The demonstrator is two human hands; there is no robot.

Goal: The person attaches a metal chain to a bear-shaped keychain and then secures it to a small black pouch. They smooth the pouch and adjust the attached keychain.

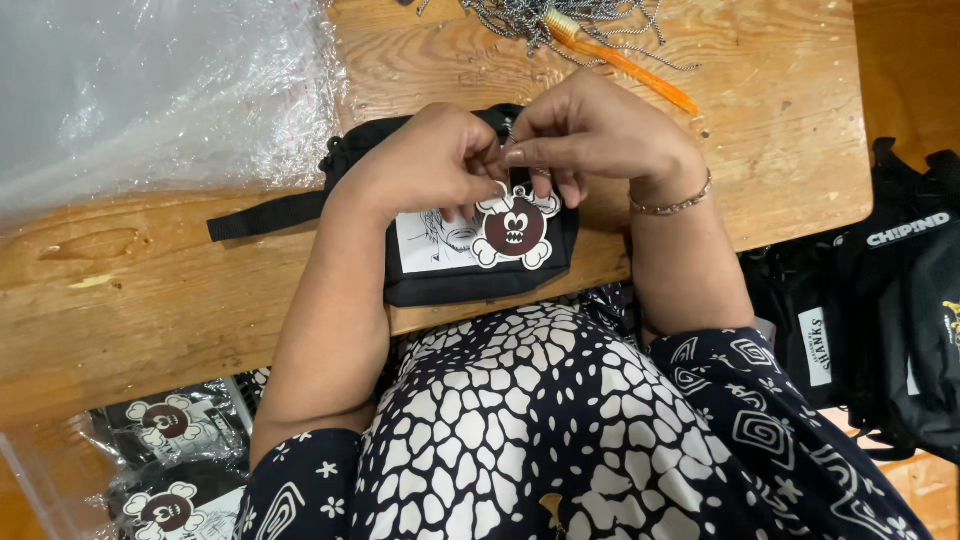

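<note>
A small black fabric pouch (pixel 470 275) is laid flat at the near edge of the wooden desk (pixel 180 290), directly beneath both hands. The left hand (pixel 430 165) and the right hand (pixel 590 135) are brought together above its top edge, fingertips pinched narrowly on the small link of a round, brown-and-white skull-shaped charm (pixel 514 230). The charm is seen hanging just below the fingers, over the pouch's white printed panel; whether its link is already closed cannot be told, so the fastening is judged unfinished. A flat webbing strap (pixel 265 215) is stretched out left of the left hand. Beyond the right hand, a heap of thin metal chains (pixel 560 20) and an orange toothbrush (pixel 625 62) are seen. Crinkled clear plastic (pixel 150 90) is spread beyond the left hand. More black bags (pixel 880 300) are piled right of the right forearm, and bagged charms (pixel 170 460) are kept below the left elbow.
</note>
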